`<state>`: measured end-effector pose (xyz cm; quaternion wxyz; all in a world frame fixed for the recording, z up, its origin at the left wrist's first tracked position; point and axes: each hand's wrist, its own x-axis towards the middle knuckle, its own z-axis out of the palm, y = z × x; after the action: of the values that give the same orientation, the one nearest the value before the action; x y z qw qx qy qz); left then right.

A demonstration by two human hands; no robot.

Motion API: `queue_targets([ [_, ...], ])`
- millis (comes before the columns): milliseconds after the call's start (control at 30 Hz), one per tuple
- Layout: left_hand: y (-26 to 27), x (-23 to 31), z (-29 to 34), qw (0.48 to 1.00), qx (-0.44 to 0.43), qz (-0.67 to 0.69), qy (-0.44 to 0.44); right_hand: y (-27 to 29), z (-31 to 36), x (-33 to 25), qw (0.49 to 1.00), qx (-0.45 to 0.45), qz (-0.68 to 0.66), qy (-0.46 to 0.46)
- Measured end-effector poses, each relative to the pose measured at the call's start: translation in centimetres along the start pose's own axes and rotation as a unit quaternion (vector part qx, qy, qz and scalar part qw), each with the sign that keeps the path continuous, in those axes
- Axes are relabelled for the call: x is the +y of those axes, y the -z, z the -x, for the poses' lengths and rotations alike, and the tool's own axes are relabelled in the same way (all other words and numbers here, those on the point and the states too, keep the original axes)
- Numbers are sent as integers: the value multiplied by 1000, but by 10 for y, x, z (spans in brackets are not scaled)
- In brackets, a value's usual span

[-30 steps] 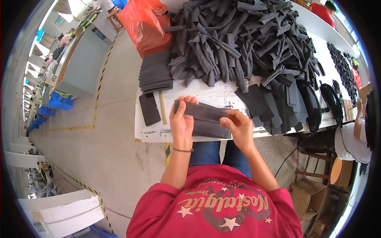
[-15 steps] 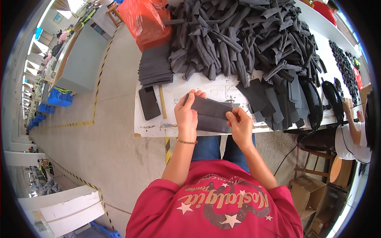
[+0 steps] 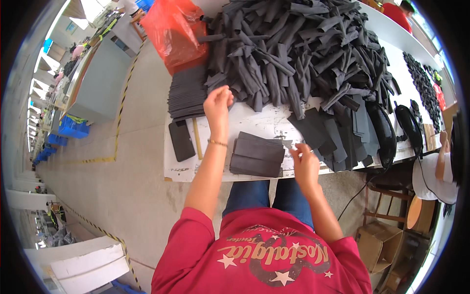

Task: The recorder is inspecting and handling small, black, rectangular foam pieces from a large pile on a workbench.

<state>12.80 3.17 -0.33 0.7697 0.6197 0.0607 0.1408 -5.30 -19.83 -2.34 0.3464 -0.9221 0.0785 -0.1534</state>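
A small stack of dark grey fabric pieces (image 3: 257,156) lies flat on the white table near its front edge, a fold or seam line across the top one. My left hand (image 3: 218,104) is raised beyond it, beside the neat pile of flat dark pieces (image 3: 187,93) and the large heap of dark fabric strips (image 3: 289,54). Its fingers are curled together, and whatever they hold is hidden. To the right of the small stack is my right hand (image 3: 305,166), fingers loosely bent and thumb apart, nothing visible in them.
A black phone (image 3: 181,141) and a thin wooden strip (image 3: 197,138) lie at the left. An orange-red plastic bag (image 3: 176,36) stands behind. Loose flat dark pieces (image 3: 313,130) and a black mesh-covered object (image 3: 381,132) are at the right. A co-worker's arm (image 3: 441,159) shows at far right.
Both hands have left the dark fabric they held over the table; it now lies in the small stack. My left hand moved away and up-left toward the heap, my right slightly right and nearer.
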Motion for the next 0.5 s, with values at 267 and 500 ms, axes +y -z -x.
queue_targets([
  [267, -52, -40, -52, 989, 12, -27, 148, -12, -69, 51, 911, -69, 363, 186],
  [500, -42, -17, -22, 993, 9, -28, 116, -3, -73, 48, 865, -118, 401, 278],
])
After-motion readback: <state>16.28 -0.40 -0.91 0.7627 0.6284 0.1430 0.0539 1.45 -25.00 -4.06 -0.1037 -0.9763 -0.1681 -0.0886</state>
